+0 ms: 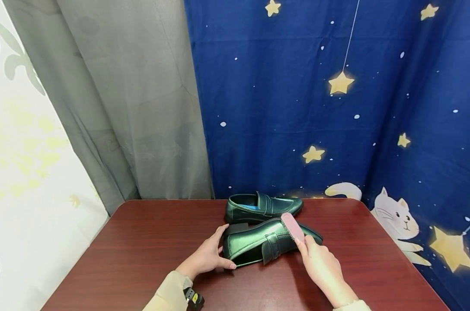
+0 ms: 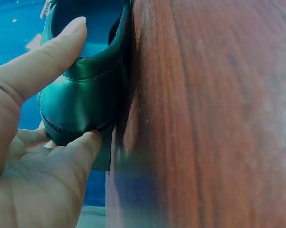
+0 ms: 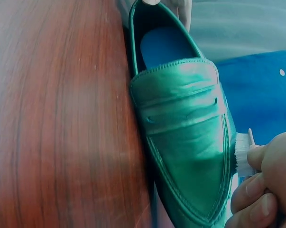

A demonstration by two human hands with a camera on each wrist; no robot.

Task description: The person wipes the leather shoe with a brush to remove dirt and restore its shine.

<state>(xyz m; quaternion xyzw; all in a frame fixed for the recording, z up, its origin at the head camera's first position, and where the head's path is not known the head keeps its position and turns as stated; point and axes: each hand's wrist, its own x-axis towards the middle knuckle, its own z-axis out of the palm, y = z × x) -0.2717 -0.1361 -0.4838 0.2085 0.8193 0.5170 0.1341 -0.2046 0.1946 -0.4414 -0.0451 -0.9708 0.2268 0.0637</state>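
A dark green loafer (image 1: 248, 242) lies tipped on its side on the table, its opening toward me and its toe pointing right. My left hand (image 1: 205, 258) grips it by the heel; in the left wrist view the thumb (image 2: 62, 50) reaches over the collar while the other fingers hold the back and heel underside. In my right hand (image 1: 323, 264) is a pink-backed brush (image 1: 292, 226). Its pale bristles (image 3: 242, 154) meet the side of the loafer near the forefoot, as the right wrist view shows. A blue insole (image 3: 166, 47) shows inside.
Just behind, the matching loafer (image 1: 240, 212) stands upright, toe to the right. Both shoes are on a reddish-brown wooden table (image 1: 149, 242) with rounded far corners. Past its far edge hang a grey curtain (image 1: 141, 108) and a blue star-patterned curtain (image 1: 273, 108).
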